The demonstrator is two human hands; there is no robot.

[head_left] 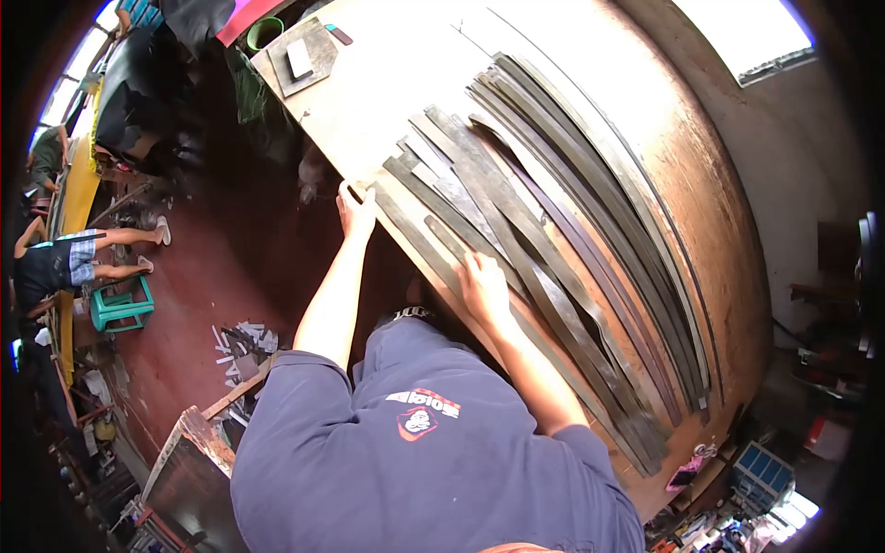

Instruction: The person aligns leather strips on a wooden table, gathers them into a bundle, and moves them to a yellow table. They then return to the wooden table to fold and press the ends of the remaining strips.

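Long, flat, dark grey-green strips, perhaps leather, lie in overlapping rows along the wooden table. The strip nearest me runs along the table's front edge. My left hand is at that edge, closed on the near strip's end with the thumb on top. Farther along, my right hand rests with bent fingers on a narrow strip beside the near one. Its fingertips press on the strip, and part of the strip is hidden beneath the hand.
At the table's far left corner are a dark board and a white block. A pink item lies at its right end. People work at the left, by a green stool. Scraps litter the floor.
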